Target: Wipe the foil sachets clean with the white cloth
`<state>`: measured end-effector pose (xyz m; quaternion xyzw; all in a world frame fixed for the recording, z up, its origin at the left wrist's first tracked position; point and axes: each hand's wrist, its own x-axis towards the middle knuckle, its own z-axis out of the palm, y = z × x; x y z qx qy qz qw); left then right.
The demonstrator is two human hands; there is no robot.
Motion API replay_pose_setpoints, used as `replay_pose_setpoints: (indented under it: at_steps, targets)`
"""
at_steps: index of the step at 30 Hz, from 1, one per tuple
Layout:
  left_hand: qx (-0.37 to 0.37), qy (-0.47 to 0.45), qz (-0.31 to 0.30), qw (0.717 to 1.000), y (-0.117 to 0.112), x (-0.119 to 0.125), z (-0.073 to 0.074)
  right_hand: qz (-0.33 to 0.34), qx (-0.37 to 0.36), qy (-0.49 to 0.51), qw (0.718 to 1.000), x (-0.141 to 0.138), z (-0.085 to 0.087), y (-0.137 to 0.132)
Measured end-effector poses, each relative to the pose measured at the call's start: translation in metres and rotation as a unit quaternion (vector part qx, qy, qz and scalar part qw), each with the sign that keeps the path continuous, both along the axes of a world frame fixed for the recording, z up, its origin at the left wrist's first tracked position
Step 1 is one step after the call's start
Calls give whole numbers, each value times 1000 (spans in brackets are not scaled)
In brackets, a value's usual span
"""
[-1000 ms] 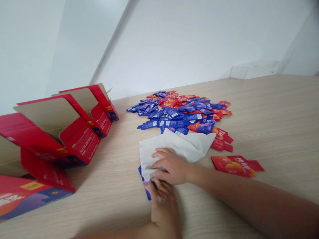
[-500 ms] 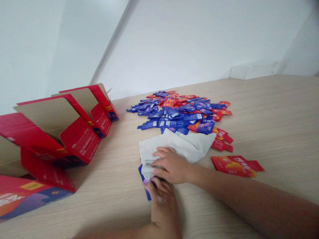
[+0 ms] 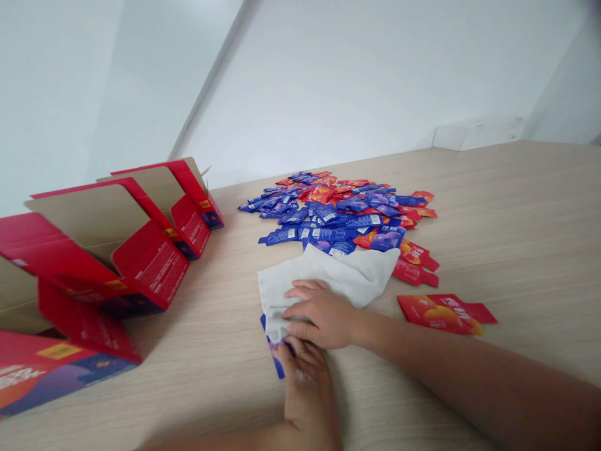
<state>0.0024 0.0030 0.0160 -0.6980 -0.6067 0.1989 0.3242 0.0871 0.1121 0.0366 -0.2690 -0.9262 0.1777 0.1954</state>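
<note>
White cloth (image 3: 328, 282) folds over a blue sachet (image 3: 276, 358), both gripped on the tabletop (image 3: 516, 213) just below a heap of blue and red sachets (image 3: 333, 213). Right hand (image 3: 322, 316) curls over the cloth, pressing it down; left hand (image 3: 307, 388) pinches the sachet's lower end from beneath. Folded red cartons (image 3: 103, 250) stand toward the left.

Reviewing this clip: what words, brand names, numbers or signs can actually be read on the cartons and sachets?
No text can be quoted with certainty.
Large white lettering on the flat red sachet: too blurred to read.
Large white lettering on the carton front: too blurred to read.
Yellow label on that carton: too small to read.
Small white print on the red carton panel: too small to read.
White labels on the blue sachets: too small to read.
</note>
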Motion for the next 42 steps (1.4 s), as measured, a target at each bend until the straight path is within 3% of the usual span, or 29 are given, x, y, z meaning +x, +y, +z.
replay_pose_setpoints:
  at_steps: [5,12,20,27,29,32,34,42]
  targets:
    - [12,21,7,1000,0,0,-1,-21,-3,-7,1000,-1,1,0]
    - [17,16,58,998,-1,6,-17,31,-1,-3,1000,2,0,1]
    - [10,-14,-2,1000,0,-1,-3,-17,-7,-6,1000,-1,1,-1]
    - [31,38,55,997,-1,4,-19,2,-9,-6,1000,0,1,0]
    - [24,45,46,998,-1,3,-21,19,-8,-2,1000,1,0,1]
    - [12,53,12,998,-1,1,-18,39,-3,5,999,2,-2,2]
    - [17,53,47,997,-1,1,-15,44,1,8,999,2,-2,2]
    - [7,54,14,998,-1,2,-3,-17,-4,-10,1000,-1,3,-2]
